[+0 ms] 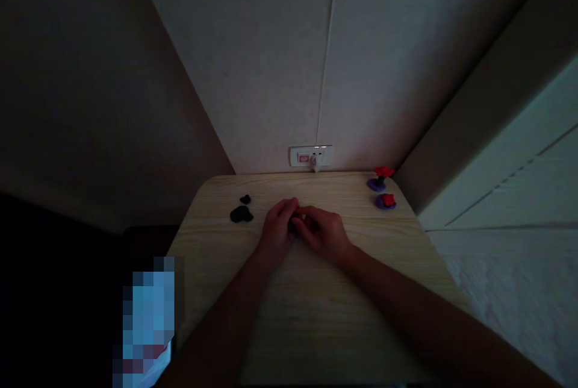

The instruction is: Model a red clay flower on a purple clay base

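Note:
My left hand [275, 228] and my right hand [327, 232] meet above the middle of the wooden tabletop. Between them is a small dark lump [292, 229], mostly hidden by the fingers. The left fingers curl round it from one side, while the right thumb and fingers pinch at it from the other. Left of my hands lie a larger black clay-like piece [241, 214] and a smaller black one [245, 199]. At the far right corner a red flower-like shape [384, 171] stands on a dark stem over a purple base [376, 185].
In front of that figure, a red lump [388, 199] sits on another purple base [382, 205]. A wall socket [298, 156] with a white plug [315, 162] is just behind the table [316, 316]. A pixelated lit screen [149, 309] is at lower left.

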